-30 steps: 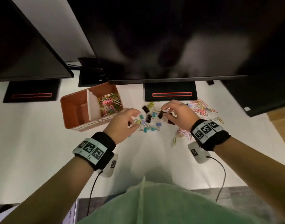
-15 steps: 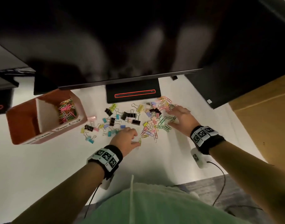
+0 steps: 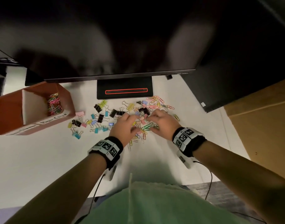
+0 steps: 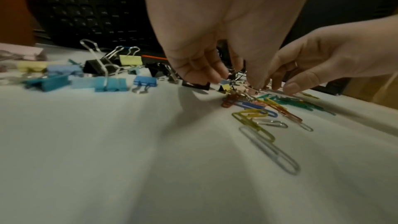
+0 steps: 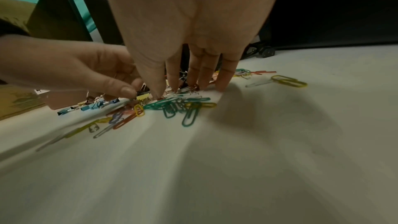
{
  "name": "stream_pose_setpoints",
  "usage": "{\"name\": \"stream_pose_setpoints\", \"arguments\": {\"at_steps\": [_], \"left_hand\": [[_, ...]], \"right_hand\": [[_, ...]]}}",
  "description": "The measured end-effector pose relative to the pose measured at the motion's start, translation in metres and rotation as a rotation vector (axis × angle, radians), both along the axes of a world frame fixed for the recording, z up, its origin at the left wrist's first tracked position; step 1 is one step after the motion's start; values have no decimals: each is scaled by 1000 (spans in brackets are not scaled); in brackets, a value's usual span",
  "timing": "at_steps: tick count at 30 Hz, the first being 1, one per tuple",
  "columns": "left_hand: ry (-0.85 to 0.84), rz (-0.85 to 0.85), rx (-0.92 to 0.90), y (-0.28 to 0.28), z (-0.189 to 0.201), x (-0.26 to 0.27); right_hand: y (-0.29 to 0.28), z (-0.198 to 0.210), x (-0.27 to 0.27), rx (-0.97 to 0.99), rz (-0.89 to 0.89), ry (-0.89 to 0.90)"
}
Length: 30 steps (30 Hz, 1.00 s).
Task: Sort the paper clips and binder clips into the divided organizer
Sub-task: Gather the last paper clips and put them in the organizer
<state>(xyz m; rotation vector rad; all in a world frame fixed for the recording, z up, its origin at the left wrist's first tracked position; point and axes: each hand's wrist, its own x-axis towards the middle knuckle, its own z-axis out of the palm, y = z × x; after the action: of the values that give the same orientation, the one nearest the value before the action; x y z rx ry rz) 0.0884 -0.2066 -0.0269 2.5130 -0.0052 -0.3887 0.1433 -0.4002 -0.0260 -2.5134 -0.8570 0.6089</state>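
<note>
From the head view, both hands work over the pile of clips on the white desk [image 3: 41, 167]. The left hand [image 3: 124, 126] and right hand [image 3: 161, 122] sit close together over mixed binder clips [image 3: 99, 118] and paper clips [image 3: 156, 102]. The orange box [image 3: 69, 97], well to the left, holds paper clips in its right compartment.

From the left wrist, the left hand's fingertips [image 4: 215, 76] pinch a small yellow binder clip [image 4: 225, 88].

From the right wrist, the right hand's straight fingers [image 5: 224, 77] press down on green paper clips [image 5: 178, 106], grasping nothing.
</note>
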Motion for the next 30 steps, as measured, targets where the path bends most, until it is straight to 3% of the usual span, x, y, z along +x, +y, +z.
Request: {"name": "stream_pose_setpoints", "arguments": {"at_steps": [4,9,15,18,22,26,30], "left_hand": [[-56,-120,33,-2,-6,9],[-76,10,82,20,-4,10],[-106,-42,51,32,7,-9],[-6,-63,24,29,4,-25],[95,-50,7,16,-7,-37],[89,-61,-26,9,-8,-36],[-4,-57,-54,18,-9,-41]], "right_hand": [[3,-2,3,-28,-9,31],[-11,-6,3,14,-58,60],[-24,-7,8,48,-163,19],[-16,-3,10,6,-100,-5],[1,3,3,-129,109,-11],[8,-1,-7,-161,230,0],[-1,1,-8,-89,171,29]]}}
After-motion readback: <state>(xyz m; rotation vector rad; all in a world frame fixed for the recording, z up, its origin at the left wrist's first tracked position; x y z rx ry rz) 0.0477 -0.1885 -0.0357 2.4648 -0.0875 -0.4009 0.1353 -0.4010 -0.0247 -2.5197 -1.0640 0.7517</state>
